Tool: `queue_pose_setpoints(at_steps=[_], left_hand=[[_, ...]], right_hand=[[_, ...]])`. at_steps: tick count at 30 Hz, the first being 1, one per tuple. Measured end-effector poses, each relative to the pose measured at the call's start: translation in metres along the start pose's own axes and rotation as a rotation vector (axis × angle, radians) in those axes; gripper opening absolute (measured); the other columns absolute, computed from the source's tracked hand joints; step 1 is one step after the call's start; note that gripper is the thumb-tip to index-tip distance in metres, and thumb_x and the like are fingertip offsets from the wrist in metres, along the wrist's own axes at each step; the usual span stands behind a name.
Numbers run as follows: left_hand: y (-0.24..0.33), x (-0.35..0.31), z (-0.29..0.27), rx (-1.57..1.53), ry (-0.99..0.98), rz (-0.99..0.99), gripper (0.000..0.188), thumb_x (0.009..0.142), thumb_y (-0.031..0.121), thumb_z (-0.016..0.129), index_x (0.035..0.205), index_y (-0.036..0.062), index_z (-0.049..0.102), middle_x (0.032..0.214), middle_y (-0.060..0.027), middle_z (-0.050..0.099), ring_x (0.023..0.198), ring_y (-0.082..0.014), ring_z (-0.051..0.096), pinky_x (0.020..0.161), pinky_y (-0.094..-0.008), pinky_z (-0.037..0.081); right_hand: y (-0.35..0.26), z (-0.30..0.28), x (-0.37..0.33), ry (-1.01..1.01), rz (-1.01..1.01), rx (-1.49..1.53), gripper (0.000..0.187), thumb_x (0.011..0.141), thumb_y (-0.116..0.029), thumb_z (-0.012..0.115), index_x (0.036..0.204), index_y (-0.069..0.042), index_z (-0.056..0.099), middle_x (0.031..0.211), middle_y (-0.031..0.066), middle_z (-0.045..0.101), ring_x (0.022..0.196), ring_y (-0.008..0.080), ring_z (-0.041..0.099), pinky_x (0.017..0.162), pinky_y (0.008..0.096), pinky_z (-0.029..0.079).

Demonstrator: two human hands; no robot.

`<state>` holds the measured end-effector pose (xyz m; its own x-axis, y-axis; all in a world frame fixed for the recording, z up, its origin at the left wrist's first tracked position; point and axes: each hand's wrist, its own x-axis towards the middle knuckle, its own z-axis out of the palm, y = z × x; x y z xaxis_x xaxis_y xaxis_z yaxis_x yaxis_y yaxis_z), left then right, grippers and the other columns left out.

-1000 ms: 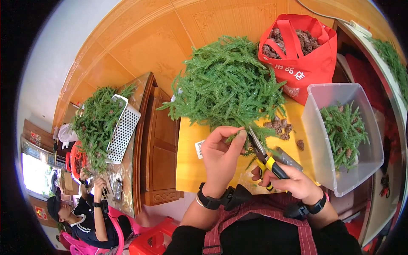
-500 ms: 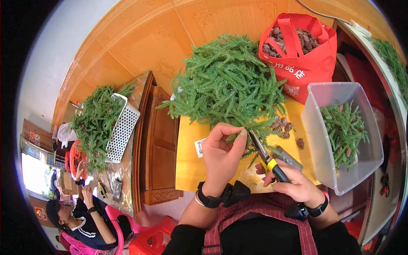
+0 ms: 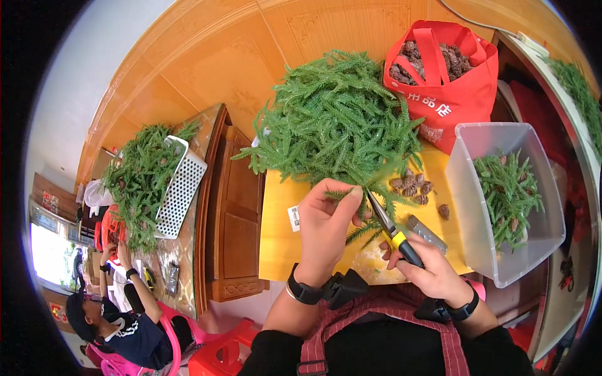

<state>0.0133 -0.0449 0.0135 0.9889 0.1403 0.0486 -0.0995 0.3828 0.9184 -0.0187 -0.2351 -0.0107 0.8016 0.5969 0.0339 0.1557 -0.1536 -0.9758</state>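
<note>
My left hand pinches a green artificial pine sprig between thumb and fingers above the yellow tabletop. My right hand is wrapped round the handles of yellow-and-black needle-nose pliers. The pliers' jaws reach the sprig's stem right beside my left thumb; whether they grip it is too small to tell. Just beyond my hands rises a big heap of green sprigs. Several small brown pine cones lie right of the sprig, and a grey cylinder-like piece rests near the pliers.
A red bag of pine cones stands at the back right. Right of the yellow table is a clear plastic bin holding sprigs with cones. At left, a co-worker sits by another table with sprigs and a white basket.
The pliers and my right hand have shifted slightly, and the sprig has turned a little in my left fingers. The co-worker's hands have moved, now close together near the red bag at left.
</note>
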Motion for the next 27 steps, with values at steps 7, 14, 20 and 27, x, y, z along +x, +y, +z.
queue_pose_setpoints(at_steps=[7, 14, 20, 27], left_hand=[[0.000, 0.000, 0.003, 0.000, -0.007, 0.029, 0.006, 0.083, 0.002, 0.059, 0.088, -0.0007, 0.057, 0.074, -0.0057, 0.061, 0.059, -0.0104, 0.060, 0.050, -0.0189, 0.045], [0.000, -0.001, 0.003, 0.012, -0.026, 0.027, 0.008, 0.083, 0.002, 0.060, 0.090, -0.0005, 0.057, 0.079, -0.0057, 0.061, 0.063, -0.0098, 0.060, 0.052, -0.0191, 0.045], [0.005, 0.009, -0.018, -0.051, 0.049, 0.122, 0.009, 0.085, 0.003, 0.058, 0.094, 0.0035, 0.056, 0.080, -0.0033, 0.060, 0.070, -0.0088, 0.058, 0.056, -0.0210, 0.046], [0.006, 0.006, -0.015, -0.334, -0.116, -0.157, 0.006, 0.088, 0.006, 0.053, 0.094, 0.0061, 0.052, 0.081, -0.0062, 0.059, 0.069, -0.0111, 0.056, 0.054, -0.0185, 0.045]], right_hand=[[0.000, -0.005, -0.002, -0.004, -0.034, 0.045, 0.014, 0.078, -0.009, 0.054, 0.089, -0.002, 0.058, 0.103, 0.0111, 0.058, 0.098, 0.0267, 0.053, 0.087, 0.0359, 0.040], [-0.005, -0.011, -0.005, -0.050, -0.012, 0.190, 0.015, 0.076, -0.008, 0.057, 0.089, -0.001, 0.058, 0.101, 0.0102, 0.057, 0.099, 0.0240, 0.052, 0.088, 0.0334, 0.039], [0.001, -0.024, -0.025, 0.044, -0.056, 0.208, 0.011, 0.070, -0.003, 0.058, 0.081, -0.001, 0.057, 0.109, 0.0122, 0.052, 0.101, 0.0226, 0.051, 0.089, 0.0319, 0.039], [0.017, -0.019, -0.025, 0.184, 0.068, -0.011, 0.011, 0.070, -0.002, 0.053, 0.081, 0.000, 0.056, 0.114, 0.0135, 0.051, 0.107, 0.0252, 0.049, 0.093, 0.0347, 0.036]])
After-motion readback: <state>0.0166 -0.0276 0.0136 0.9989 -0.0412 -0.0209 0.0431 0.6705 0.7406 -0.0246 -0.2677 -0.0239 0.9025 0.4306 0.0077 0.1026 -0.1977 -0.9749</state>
